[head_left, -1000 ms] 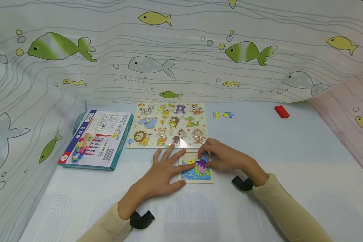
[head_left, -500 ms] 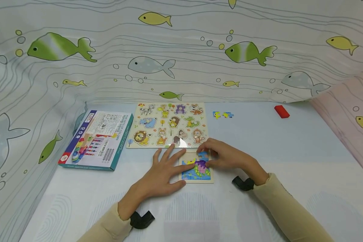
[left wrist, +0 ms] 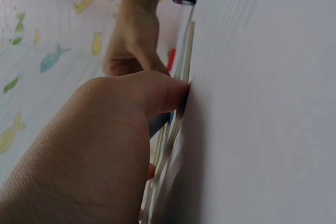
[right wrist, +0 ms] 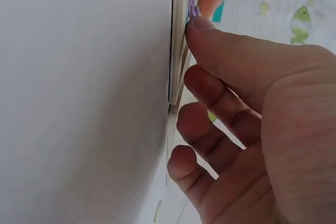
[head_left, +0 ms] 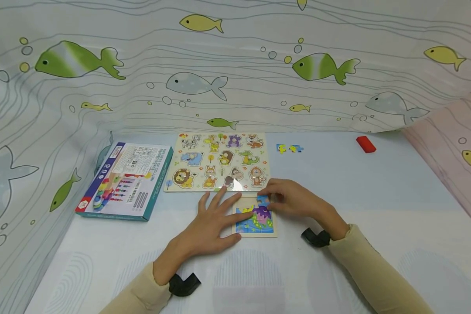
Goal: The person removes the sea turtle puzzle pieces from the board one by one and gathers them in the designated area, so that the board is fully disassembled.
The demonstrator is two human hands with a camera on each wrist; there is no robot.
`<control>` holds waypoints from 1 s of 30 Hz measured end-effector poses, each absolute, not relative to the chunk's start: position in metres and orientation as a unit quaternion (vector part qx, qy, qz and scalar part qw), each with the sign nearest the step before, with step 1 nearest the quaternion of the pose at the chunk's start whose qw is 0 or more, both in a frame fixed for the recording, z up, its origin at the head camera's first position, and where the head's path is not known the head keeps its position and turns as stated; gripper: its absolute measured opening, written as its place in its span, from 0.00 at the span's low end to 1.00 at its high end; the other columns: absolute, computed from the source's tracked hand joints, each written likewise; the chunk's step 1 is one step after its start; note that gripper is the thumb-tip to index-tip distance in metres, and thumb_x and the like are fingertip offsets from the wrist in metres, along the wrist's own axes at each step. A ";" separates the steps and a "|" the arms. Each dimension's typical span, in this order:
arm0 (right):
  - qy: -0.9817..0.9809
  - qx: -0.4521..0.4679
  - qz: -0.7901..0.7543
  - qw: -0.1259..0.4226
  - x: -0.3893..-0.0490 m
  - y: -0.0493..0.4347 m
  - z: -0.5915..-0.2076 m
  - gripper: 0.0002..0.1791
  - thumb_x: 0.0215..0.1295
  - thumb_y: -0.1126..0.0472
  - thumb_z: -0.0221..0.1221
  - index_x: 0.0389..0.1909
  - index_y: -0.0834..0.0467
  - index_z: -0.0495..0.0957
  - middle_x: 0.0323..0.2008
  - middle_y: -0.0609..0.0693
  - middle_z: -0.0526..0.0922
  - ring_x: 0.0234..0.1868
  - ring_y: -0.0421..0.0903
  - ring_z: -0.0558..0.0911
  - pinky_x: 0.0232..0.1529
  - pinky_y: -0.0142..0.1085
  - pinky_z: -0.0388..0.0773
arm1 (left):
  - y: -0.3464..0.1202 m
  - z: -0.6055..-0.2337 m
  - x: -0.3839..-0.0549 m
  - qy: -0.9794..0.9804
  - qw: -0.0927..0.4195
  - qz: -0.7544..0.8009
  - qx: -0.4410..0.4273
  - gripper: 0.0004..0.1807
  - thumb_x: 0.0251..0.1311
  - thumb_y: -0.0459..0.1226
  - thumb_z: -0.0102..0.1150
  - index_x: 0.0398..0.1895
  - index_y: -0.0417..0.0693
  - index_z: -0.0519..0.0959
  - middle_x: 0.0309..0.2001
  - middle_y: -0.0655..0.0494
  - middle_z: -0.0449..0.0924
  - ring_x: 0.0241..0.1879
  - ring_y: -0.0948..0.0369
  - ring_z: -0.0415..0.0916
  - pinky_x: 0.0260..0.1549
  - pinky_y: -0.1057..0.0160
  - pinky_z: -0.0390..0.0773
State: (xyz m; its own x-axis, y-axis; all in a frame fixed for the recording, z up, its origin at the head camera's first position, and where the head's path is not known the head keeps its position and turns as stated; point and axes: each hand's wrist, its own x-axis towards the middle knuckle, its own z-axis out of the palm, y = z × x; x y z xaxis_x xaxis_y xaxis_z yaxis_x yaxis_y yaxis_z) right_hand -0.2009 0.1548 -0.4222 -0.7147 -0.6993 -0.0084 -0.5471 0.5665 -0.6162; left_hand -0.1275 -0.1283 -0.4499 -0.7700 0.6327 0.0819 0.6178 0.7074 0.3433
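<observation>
In the head view a small wooden jigsaw tray lies at the table's middle, filled with blue, yellow and purple pieces. My left hand rests spread on its left side, fingers straight, index finger over the pieces and thumb at the lower left edge. At the upper right corner, my right hand pinches a puzzle piece between thumb and index finger; a blue piece shows between these fingers, above a purple piece. The right wrist view has the right thumb against a slightly raised purple edge, other fingers loosely curled.
Behind the tray lies an animal puzzle board. A flat toy box is at the left. Two loose puzzle pieces and a red block lie toward the back right. A fish-print sheet hangs behind.
My right fingers shift slightly at the tray's upper right corner; the blue piece moves a little, and more of the purple piece below shows. My left hand stays put.
</observation>
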 end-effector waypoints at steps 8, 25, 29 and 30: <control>0.879 -0.343 -0.318 0.098 -0.201 0.157 -0.418 0.23 0.61 0.57 0.72 0.58 0.53 0.85 0.41 0.41 0.82 0.34 0.43 0.74 0.33 0.30 0.72 | -0.128 -0.450 -0.128 0.925 0.028 0.179 0.335 0.30 0.66 0.59 0.53 0.73 0.80 0.67 0.82 0.56 0.51 0.83 0.42 0.33 0.71 0.27 0.36; 0.922 -0.221 -0.317 0.032 -0.241 0.221 -0.418 0.21 0.64 0.59 0.69 0.59 0.56 0.83 0.43 0.50 0.80 0.35 0.47 0.71 0.33 0.33 0.69 | -0.128 -0.449 -0.128 0.923 0.031 0.186 0.336 0.30 0.66 0.58 0.53 0.72 0.79 0.68 0.82 0.56 0.51 0.83 0.43 0.32 0.72 0.28 0.35; 0.936 -0.180 -0.297 0.050 -0.254 0.240 -0.420 0.22 0.67 0.57 0.67 0.62 0.54 0.81 0.46 0.52 0.80 0.39 0.48 0.72 0.36 0.34 0.72 | -0.128 -0.449 -0.128 0.923 0.033 0.186 0.335 0.30 0.66 0.58 0.53 0.72 0.80 0.68 0.82 0.57 0.52 0.83 0.43 0.33 0.72 0.27 0.36; 0.939 -0.172 -0.293 0.055 -0.258 0.244 -0.421 0.22 0.68 0.56 0.66 0.62 0.54 0.81 0.46 0.52 0.79 0.41 0.48 0.72 0.37 0.34 0.72 | -0.128 -0.449 -0.128 0.923 0.033 0.185 0.335 0.30 0.66 0.59 0.53 0.72 0.80 0.68 0.82 0.57 0.52 0.83 0.43 0.34 0.72 0.27 0.36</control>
